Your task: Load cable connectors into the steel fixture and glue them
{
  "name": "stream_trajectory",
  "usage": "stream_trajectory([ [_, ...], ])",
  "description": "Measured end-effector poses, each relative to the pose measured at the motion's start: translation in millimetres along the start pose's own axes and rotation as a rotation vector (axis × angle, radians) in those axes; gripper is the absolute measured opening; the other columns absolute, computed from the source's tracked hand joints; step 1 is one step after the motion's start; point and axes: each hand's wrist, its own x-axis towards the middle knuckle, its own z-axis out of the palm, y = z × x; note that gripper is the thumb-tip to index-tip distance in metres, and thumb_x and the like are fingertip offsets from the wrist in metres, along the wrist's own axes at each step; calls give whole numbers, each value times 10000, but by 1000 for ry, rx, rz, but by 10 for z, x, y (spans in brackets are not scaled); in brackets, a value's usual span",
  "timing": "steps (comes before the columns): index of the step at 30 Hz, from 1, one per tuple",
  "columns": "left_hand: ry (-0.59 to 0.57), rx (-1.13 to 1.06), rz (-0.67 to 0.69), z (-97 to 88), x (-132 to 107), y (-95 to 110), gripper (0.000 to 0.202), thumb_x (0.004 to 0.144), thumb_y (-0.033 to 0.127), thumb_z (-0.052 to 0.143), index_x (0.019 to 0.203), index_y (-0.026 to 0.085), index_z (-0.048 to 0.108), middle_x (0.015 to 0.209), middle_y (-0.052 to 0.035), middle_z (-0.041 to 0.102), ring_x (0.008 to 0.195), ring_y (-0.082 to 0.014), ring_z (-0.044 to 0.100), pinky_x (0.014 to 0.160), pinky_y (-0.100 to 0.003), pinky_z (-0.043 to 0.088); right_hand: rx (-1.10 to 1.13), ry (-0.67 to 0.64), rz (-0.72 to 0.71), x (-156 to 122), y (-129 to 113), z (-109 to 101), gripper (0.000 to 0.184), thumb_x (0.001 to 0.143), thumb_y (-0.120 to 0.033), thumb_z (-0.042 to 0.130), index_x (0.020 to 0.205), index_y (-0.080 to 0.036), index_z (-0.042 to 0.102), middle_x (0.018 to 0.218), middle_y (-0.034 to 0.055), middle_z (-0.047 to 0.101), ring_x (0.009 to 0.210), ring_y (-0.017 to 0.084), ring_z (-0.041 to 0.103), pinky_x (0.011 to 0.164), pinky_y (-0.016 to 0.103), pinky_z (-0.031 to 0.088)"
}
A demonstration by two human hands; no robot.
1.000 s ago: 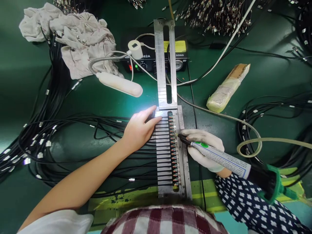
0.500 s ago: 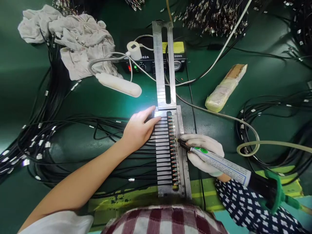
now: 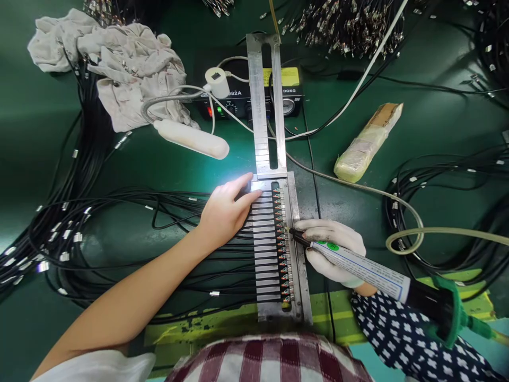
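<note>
My left hand [image 3: 226, 213] is bare and lies over the upper left edge of a slotted metal fixture [image 3: 267, 268], its thumb and fingers stretched out and apart. In the fixture sits a row of black cables, their small connector ends [image 3: 283, 249] lined up along the right side. My right hand [image 3: 332, 249], in a white glove, grips a dispensing syringe [image 3: 360, 269] with a white label and a green cap. The syringe's dark tip points left and is at the connectors near the middle of the row. Whether it touches one I cannot tell.
A lit white lamp [image 3: 192, 139] hangs over the fixture. Behind stands a black dispenser box [image 3: 234, 101], with the fixture's raised slotted arm [image 3: 258, 106] before it. Cable bundles [image 3: 59, 233], crumpled white gloves [image 3: 139, 74] and a wrapped block [image 3: 368, 144] lie around. A hose [image 3: 453, 232] loops right.
Almost nothing differs. The syringe tip sits very slightly lower along the connector row; my left hand stays in place and the view has shifted a touch.
</note>
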Motion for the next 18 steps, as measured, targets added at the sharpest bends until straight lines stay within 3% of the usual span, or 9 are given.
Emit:
stream_trajectory([
  [18, 35, 33, 36, 6, 2, 2, 306, 991, 219, 444, 1192, 198, 674, 1400, -167, 562, 1182, -289, 604, 893, -424, 510, -27, -10, 11, 5, -4, -19, 169, 785, -180, 710, 951, -192, 683, 993, 116, 779, 871, 219, 763, 785, 323, 643],
])
